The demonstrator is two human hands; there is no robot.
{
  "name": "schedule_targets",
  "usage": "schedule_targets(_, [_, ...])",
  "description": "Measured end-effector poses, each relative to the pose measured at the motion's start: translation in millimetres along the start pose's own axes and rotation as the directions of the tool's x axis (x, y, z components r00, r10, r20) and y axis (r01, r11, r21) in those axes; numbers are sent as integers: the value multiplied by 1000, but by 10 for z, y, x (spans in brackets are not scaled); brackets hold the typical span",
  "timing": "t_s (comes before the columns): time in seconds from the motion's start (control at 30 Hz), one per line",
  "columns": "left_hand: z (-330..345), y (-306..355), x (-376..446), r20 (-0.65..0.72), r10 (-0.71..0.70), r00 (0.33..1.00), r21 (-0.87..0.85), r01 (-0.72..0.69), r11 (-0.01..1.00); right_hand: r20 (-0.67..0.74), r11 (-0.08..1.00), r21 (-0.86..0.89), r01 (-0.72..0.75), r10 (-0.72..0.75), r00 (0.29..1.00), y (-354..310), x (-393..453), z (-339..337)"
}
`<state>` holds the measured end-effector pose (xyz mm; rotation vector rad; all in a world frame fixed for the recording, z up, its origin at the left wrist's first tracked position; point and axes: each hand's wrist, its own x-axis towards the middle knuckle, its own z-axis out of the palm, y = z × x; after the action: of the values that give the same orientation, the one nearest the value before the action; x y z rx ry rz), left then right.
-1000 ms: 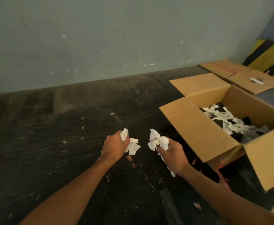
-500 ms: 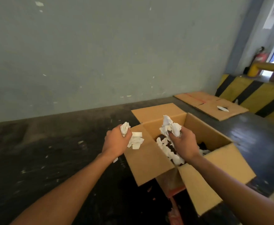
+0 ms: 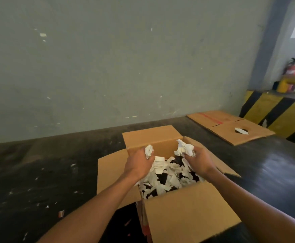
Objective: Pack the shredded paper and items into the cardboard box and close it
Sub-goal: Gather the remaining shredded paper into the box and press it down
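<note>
An open cardboard box (image 3: pixel 187 213) stands on the dark floor with all its flaps spread out. Inside lies a layer of white shredded paper (image 3: pixel 171 178) over dark items that I cannot make out. Both hands hover over the box opening. My left hand (image 3: pixel 138 163) is closed around a wad of white paper (image 3: pixel 148 150). My right hand (image 3: pixel 198 161) grips a larger wad of paper (image 3: pixel 184 148) that sticks up above its fingers.
A grey wall runs along the back. Flattened cardboard sheets (image 3: pixel 230 127) lie on the floor at the right, beside a yellow and black striped barrier (image 3: pixel 279 113). A red fire extinguisher (image 3: pixel 292 70) stands behind it. Small paper scraps (image 3: pixel 61 213) dot the floor at left.
Both hands have carried their paper wads from the floor at left to over the box opening. The view has turned right, so the box now sits in the centre.
</note>
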<state>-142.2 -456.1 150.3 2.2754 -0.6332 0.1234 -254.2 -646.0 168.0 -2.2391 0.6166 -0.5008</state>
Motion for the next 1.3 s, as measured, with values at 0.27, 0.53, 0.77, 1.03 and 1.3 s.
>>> schedule_targets(0.27, [446, -96, 481, 102, -41, 994, 125, 28, 992, 213, 977, -208, 51, -5, 977, 247, 702, 402])
schedule_targets(0.53, [962, -397, 772, 358, -202, 912, 198, 137, 970, 477, 911, -402, 94, 121, 871, 384, 1213, 610])
schedule_targets(0.77, [1136, -393, 828, 469, -343, 814, 328, 200, 923, 626, 945, -305, 115, 108, 772, 602, 1542, 640])
schedule_targets(1.03, [1265, -193, 761, 514, -427, 744, 409, 225, 884, 750, 944, -171, 283, -62, 659, 893, 1864, 779])
schedule_targets(1.3, [1319, -94, 730, 408, -385, 828, 300, 277, 913, 686, 976, -4, 218, -156, 711, 911, 2009, 780])
